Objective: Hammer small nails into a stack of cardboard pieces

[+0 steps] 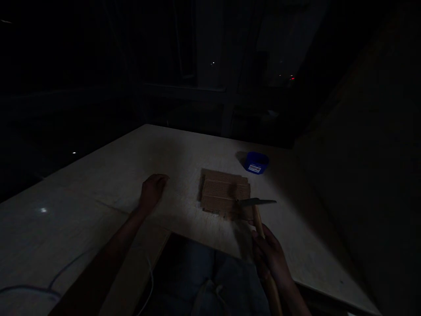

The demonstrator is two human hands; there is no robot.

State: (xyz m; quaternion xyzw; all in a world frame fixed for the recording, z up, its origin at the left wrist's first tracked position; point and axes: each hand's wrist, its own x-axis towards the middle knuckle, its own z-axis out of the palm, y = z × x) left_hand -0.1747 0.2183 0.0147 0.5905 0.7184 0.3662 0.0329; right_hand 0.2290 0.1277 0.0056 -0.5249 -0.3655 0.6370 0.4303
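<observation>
My right hand is wrapped round the wooden handle of a hammer. Its thin metal head is raised over the right edge of a cardboard stack, which lies flat on the pale table. Left of the cardboard and apart from it, my left hand is low over the tabletop. Its fingers are curled and closed together; in this dim light I cannot make out whether something small is between them.
Behind the cardboard, to the right, stands a blue plastic container with a white label. Cables run across the lower left of the table. A dark wall rises along the right side. Beyond the far edge everything is nearly black.
</observation>
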